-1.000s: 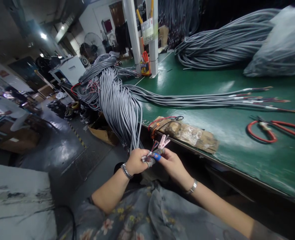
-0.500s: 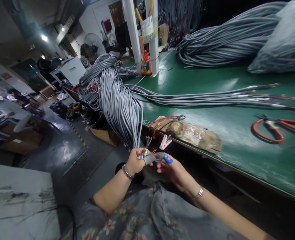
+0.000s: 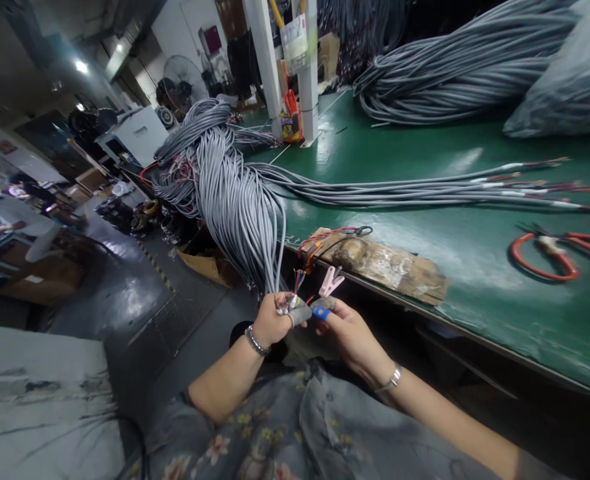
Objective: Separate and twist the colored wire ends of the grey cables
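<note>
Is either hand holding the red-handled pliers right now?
No, the red-handled pliers lie on the green bench, apart from the left hand and the right hand.

Plain grey cables, green worktop, small flashes of red, pink and blue.
The bundle of long, round grey cables (image 3: 235, 207) is one even shade on the dark green worktop (image 3: 425, 233); thin plastic-coated wires (image 3: 299, 280) show red, blue and orange. The small plastic clip (image 3: 331, 282) is pale pink, the metal pliers (image 3: 545, 259) have red handles, and a bright blue band (image 3: 321, 312) marks the right fingers (image 3: 333, 322). Yellow and pink flowers pattern the dark grey cloth shirt (image 3: 245, 433); yellow-and-black stripes run along the floor tape (image 3: 155, 268).
</note>
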`<state>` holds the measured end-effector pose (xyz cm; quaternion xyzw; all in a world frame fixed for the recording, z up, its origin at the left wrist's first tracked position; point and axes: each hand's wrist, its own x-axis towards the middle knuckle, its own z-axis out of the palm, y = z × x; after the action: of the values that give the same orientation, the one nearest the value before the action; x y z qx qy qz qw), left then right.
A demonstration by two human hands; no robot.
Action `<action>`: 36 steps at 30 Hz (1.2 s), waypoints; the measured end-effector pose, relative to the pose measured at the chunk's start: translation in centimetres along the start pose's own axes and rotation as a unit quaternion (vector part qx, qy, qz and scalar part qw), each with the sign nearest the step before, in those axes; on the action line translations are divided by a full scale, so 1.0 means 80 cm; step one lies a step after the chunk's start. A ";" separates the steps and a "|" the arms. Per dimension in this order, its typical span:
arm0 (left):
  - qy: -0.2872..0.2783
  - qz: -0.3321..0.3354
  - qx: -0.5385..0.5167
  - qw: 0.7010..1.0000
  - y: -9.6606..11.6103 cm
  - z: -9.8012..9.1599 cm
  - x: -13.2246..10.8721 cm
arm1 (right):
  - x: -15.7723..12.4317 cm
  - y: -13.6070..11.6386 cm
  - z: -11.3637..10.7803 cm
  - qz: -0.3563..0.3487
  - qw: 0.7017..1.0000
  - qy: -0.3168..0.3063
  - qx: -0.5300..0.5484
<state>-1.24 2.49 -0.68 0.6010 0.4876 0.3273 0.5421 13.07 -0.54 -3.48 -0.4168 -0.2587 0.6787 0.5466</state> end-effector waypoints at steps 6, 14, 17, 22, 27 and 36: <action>0.035 0.023 -0.017 0.999 0.006 0.001 -0.001 | -0.009 -0.004 0.006 0.016 0.999 -0.003 0.031; 0.015 0.043 -0.028 0.999 0.003 -0.007 0.000 | -0.009 0.005 -0.017 0.034 0.999 -0.013 0.025; 0.006 0.055 -0.035 0.998 -0.003 -0.010 0.002 | -0.005 0.008 -0.031 0.033 0.998 -0.001 0.061; -0.024 0.031 -0.068 0.997 0.002 -0.009 0.006 | 0.014 -0.001 -0.043 0.021 0.996 -0.013 0.083; -0.071 0.003 -0.083 0.994 0.016 -0.001 0.015 | 0.034 -0.023 -0.029 -0.019 0.998 -0.064 0.018; -0.088 -0.057 -0.104 0.989 0.025 0.006 0.026 | 0.036 -0.025 -0.010 -0.122 0.990 0.034 -0.053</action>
<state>0.30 4.43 0.86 0.5387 0.4348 0.2912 0.6603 14.67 2.63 -3.11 -0.4337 -0.3247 0.5775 0.6108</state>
